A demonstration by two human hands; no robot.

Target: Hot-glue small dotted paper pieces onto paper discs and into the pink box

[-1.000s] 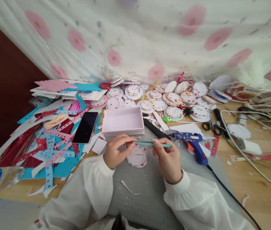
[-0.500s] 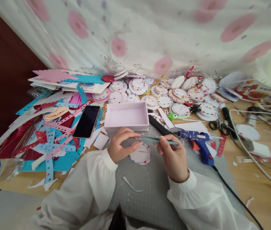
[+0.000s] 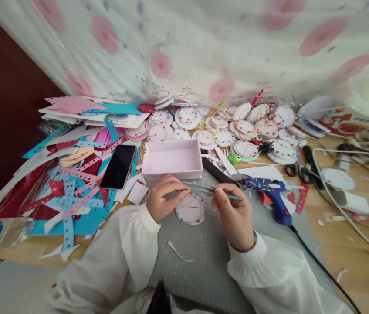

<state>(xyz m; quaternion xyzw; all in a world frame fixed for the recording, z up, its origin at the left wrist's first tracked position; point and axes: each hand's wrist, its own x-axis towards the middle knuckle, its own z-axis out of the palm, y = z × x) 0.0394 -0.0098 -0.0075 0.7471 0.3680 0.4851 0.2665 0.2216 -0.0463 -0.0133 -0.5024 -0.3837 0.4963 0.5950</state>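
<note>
Teal tweezers [image 3: 235,197] are gripped between the thumb and fingers of my right hand [image 3: 235,220], their tips pointing left. The fingertips of my left hand [image 3: 164,198] pinch together close to those tips; whatever small piece is between them is too tiny to make out. Below and between both hands, a round white paper disc [image 3: 191,213] edged with small red and blue beads lies on the grey cutting mat [image 3: 200,261]. A shallow white box [image 3: 172,175] sits just beyond my left hand. One curled white paper strip [image 3: 178,253] lies nearer to me.
Right of my right hand lies a blue glue gun [image 3: 279,200] with a black cord. Scissors [image 3: 298,173] and a white cable [image 3: 331,196] are farther right. Many beaded discs [image 3: 187,117] crowd the back. A phone [image 3: 118,166] and cut paper strips [image 3: 68,209] cover the left.
My left thumb and fingers have come together into a pinch near the tweezer tips. My right hand, with the tweezers, has shifted very slightly left.
</note>
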